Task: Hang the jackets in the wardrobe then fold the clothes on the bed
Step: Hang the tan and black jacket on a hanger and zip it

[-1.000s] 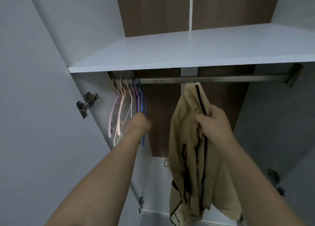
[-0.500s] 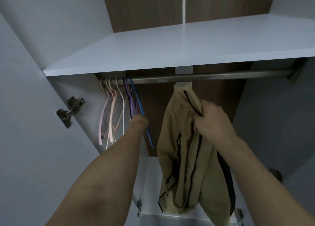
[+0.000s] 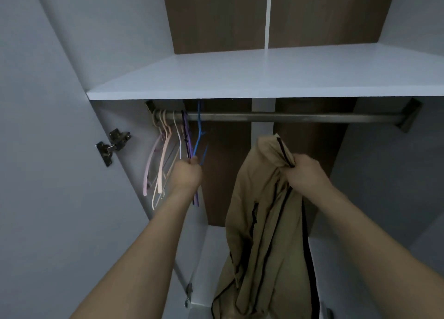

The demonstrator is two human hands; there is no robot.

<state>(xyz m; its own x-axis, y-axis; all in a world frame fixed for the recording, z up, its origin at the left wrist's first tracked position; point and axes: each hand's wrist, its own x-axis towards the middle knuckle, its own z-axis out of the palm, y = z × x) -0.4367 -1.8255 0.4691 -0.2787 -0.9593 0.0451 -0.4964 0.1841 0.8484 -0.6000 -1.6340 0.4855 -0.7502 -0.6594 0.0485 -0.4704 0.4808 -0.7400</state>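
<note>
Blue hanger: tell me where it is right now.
In the head view, the blue hanger hangs on the rail, left of centre, just right of the pastel hangers, its lower end gripped by the left hand.

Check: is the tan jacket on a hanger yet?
No. The right hand grips the bunched tan jacket below the rail.

The tan jacket (image 3: 262,222) runs off the bottom edge, so its lower end cannot be seen. The left hand (image 3: 186,174) covers the bottom of the blue hanger (image 3: 199,136) — its hook top goes behind the white shelf (image 3: 264,78).
</note>
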